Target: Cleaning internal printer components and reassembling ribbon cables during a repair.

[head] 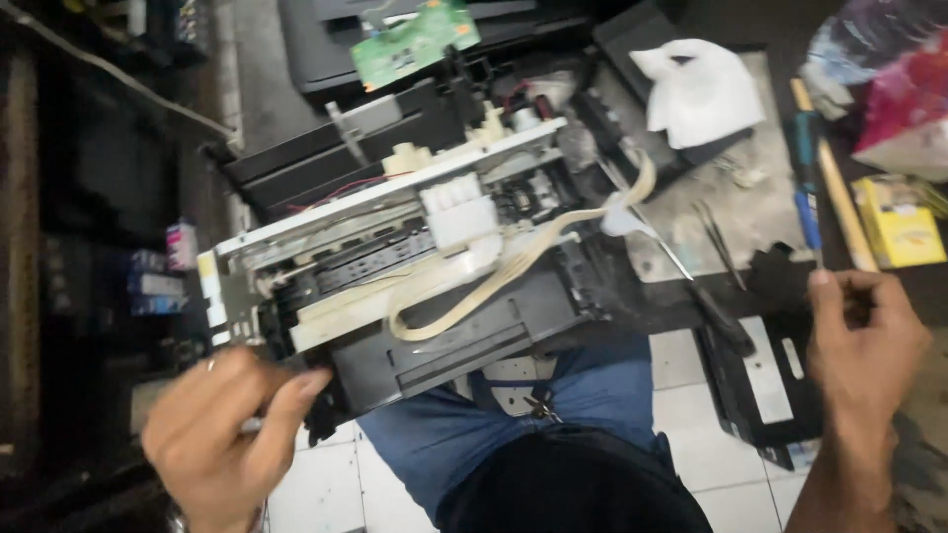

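Note:
An opened black printer (444, 336) rests tilted across my lap, its metal rail, white carriage block (459, 212) and cream ribbon cable (513, 266) exposed. My left hand (222, 434) is blurred and curls against the printer's near left corner, thumb on the black casing. My right hand (867, 341) hovers apart from the printer at the right, above a black panel (765, 380), fingers curled closed. I cannot see anything inside it.
A green circuit board (415, 39) lies on more black casing at the top. On the right are a white cloth (701, 89), tweezers (718, 237), a black-handled screwdriver (706, 301), a blue-handled tool (808, 192), a wooden stick (837, 192) and a yellow box (899, 222). White floor tiles (316, 484) lie below.

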